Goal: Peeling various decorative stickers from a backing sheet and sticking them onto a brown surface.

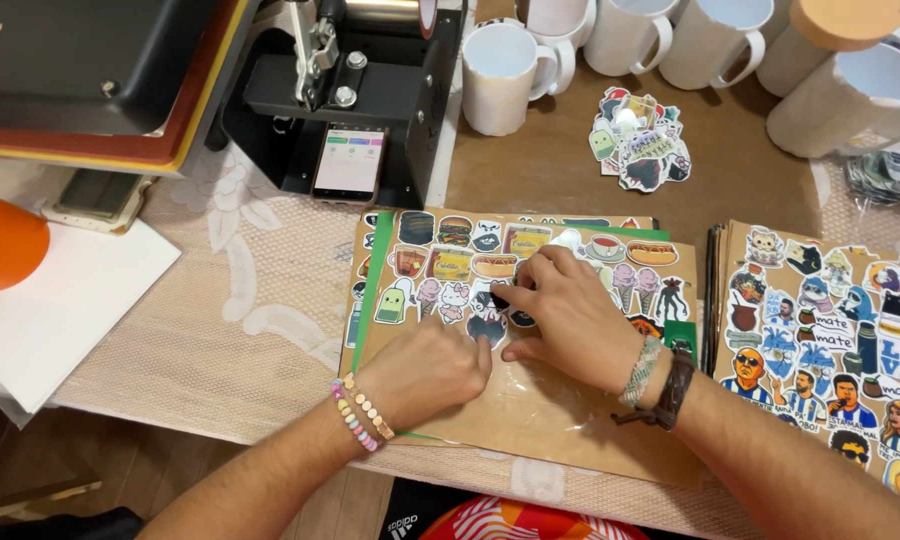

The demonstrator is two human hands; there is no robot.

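In the head view, a brown cardboard sheet [530,400] covered in its upper half with rows of colourful stickers [450,262] is seen lying flat on the surface [270,300], stacked over a green sheet [382,250] whose edges show at the left and top. The left hand [425,372] is laid on the bare lower part of the cardboard with its fingers curled and pressed down, apparently so that the sheet is kept from sliding. The right hand [560,310] is placed just above it, its fingers held close together over a small dark sticker [500,297] at the end of the lowest row; whether the sticker is pinched or merely pressed flat cannot be told. A second filled sticker board [830,330] lies just beside to the right, a loose heap of stickers [640,140] farther back, with white mugs [500,75] and a heat press [360,90] behind.
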